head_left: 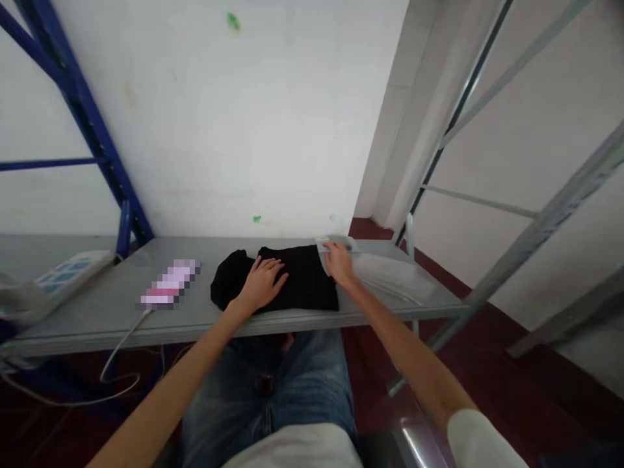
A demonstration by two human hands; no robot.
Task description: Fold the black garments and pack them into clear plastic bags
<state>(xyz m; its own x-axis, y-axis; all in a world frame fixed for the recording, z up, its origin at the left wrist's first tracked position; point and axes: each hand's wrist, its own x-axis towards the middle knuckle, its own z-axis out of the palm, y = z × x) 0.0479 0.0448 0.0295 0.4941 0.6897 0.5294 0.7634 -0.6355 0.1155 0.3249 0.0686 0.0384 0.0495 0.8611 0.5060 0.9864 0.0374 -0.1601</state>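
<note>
A black cloth [307,279] lies on the grey shelf, with a bunched part at its left and a flatter part at its right. My left hand [263,283] rests on the middle of the cloth, fingers spread and holding nothing. Beyond the right edge of the cloth, my right hand [340,262] has its fingertips on a small clear plastic piece [347,243] near the shelf's back edge. Its fingers are bent, and whether they grip the plastic is hard to tell. Clear plastic bags [394,276] lie just right of that hand.
At the left of the grey shelf [195,328] lies a phone [170,283], its screen blurred out, with a white cable [121,341] hanging over the front edge. A white power strip [73,273] is further left. Blue posts [92,123] and grey posts [550,214] flank the shelf.
</note>
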